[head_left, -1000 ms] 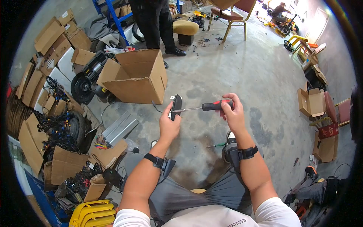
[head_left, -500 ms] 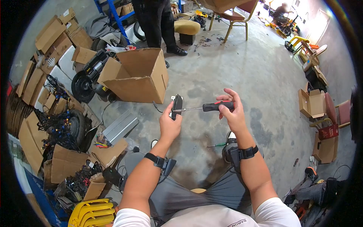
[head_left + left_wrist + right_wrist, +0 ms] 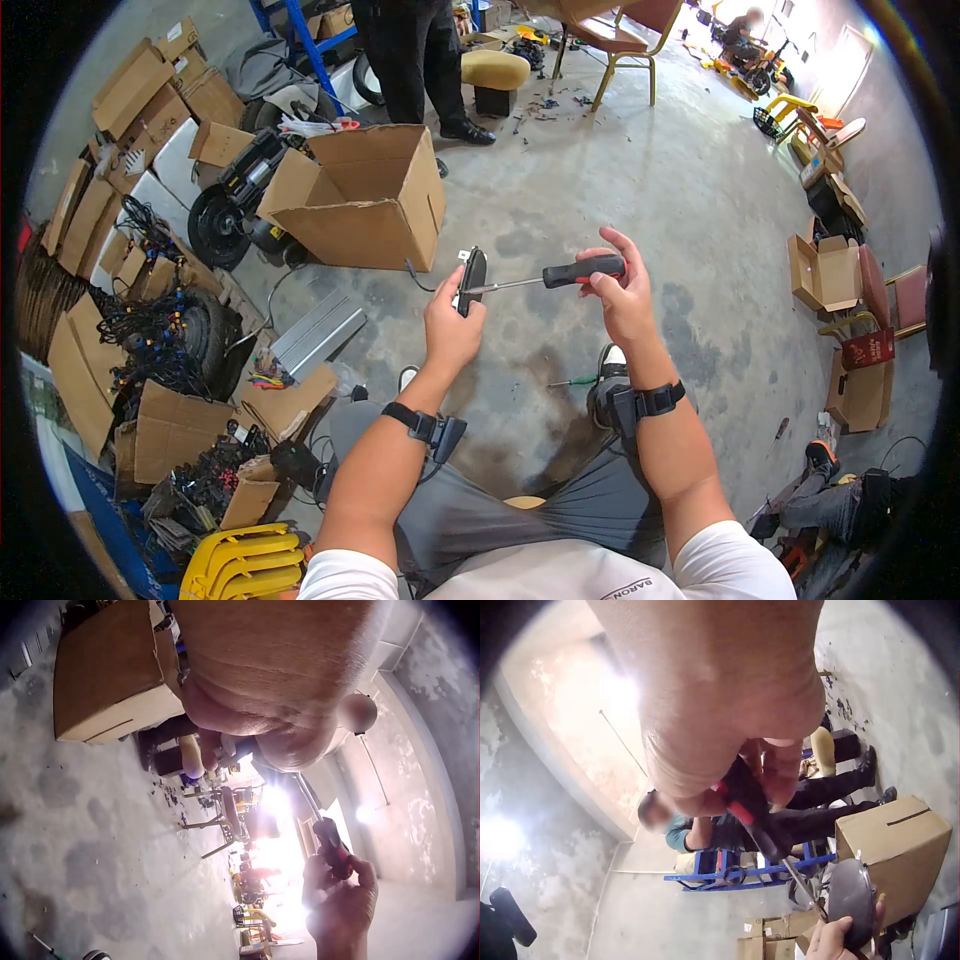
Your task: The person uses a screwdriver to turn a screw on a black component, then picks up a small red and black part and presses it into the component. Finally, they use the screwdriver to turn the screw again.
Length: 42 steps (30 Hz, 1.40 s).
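In the head view, my left hand [image 3: 452, 332] grips a flat, dark oval part [image 3: 477, 270] with a small white tab at its top, holding it upright on edge. My right hand [image 3: 626, 305] holds a black-and-red screwdriver [image 3: 572, 273] by the handle, thumb below and index finger raised. Its metal shaft points left, the tip right at the part's face near my left thumb. The right wrist view shows the smooth dark face of the oval part [image 3: 853, 904] with the shaft reaching its edge. From the left wrist, the part is mostly hidden behind the hand.
An open cardboard box [image 3: 365, 205] stands just beyond my hands, with a person's legs [image 3: 410, 70] behind it. Cables, wheels and cardboard crowd the left side. A green-handled screwdriver [image 3: 575, 382] lies on the floor by my foot. Chairs and boxes line the right wall.
My right hand and the screwdriver have shifted slightly right, with the handle end tilting up. The left hand and the oval part have moved only a little to the right.
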Available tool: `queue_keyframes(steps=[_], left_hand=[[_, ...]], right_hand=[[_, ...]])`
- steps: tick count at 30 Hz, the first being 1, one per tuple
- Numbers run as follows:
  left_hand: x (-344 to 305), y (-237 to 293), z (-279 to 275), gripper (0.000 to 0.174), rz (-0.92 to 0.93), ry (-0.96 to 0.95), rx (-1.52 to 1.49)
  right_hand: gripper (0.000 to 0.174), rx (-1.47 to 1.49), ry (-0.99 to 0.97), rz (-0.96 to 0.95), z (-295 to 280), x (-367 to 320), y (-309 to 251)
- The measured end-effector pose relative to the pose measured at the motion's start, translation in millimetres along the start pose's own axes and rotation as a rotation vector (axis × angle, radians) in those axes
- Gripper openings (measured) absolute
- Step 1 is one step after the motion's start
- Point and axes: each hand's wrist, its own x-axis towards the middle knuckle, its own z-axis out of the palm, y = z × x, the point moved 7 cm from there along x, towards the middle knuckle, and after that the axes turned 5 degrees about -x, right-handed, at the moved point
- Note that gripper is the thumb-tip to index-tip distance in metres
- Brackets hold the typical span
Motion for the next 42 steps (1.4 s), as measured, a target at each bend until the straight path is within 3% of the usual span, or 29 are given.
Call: queue_keyframes(steps=[6, 13, 15, 17, 25, 27, 28, 30, 32, 34, 37, 40, 41, 42], left_hand=[[-2, 5, 0, 0.053, -0.018, -0.012, -0.012], [-1, 9, 1, 0.051, 0.044, -0.042, 0.004], [-1, 12, 5, 0.051, 0.091, -0.073, 0.015], [-4, -6, 15, 0.049, -0.166, -0.184, -0.213], [-5, -10, 18, 0.049, -0.329, -0.152, -0.526], [-5, -8, 17, 0.05, -0.387, -0.132, -0.601], [-5, -5, 18, 0.05, -0.366, -0.158, -0.631], [-5, 2, 19, 0.051, -0.347, -0.189, -0.659], [-9, 19, 23, 0.052, -0.228, -0.305, -0.628], [-14, 25, 25, 0.052, -0.201, -0.354, -0.641], [-19, 35, 30, 0.052, -0.087, -0.45, -0.644], [-21, 34, 32, 0.054, -0.037, -0.468, -0.49], [-20, 29, 34, 0.06, 0.059, -0.473, -0.386], [-21, 30, 33, 0.06, 0.058, -0.473, -0.386]], right_hand=[[0.042, 0.111, 0.132, -0.043, -8, 1, -5], [0.037, 0.169, 0.32, -0.104, -28, 0, 1], [0.036, 0.045, 0.317, -0.127, -28, 0, -2], [0.035, 0.067, 0.324, -0.132, -25, -1, -7], [0.033, 0.102, 0.486, -0.106, -36, -1, 0], [0.032, 0.317, 0.538, -0.07, -45, 0, 11], [0.032, 0.318, 0.538, -0.071, -48, 1, 15], [0.032, 0.151, 0.306, 0.137, -34, 6, 26], [0.039, 0.043, 0.248, 0.286, -13, -2, 37], [0.048, -0.154, 0.146, 0.337, 8, -10, 41], [0.049, -0.117, 0.014, 0.37, 31, -15, 49], [0.058, -0.061, -0.006, 0.395, 38, -17, 54], [0.058, -0.059, -0.009, 0.397, 40, -19, 58], [0.068, -0.101, 0.004, 0.411, 41, -22, 64]])
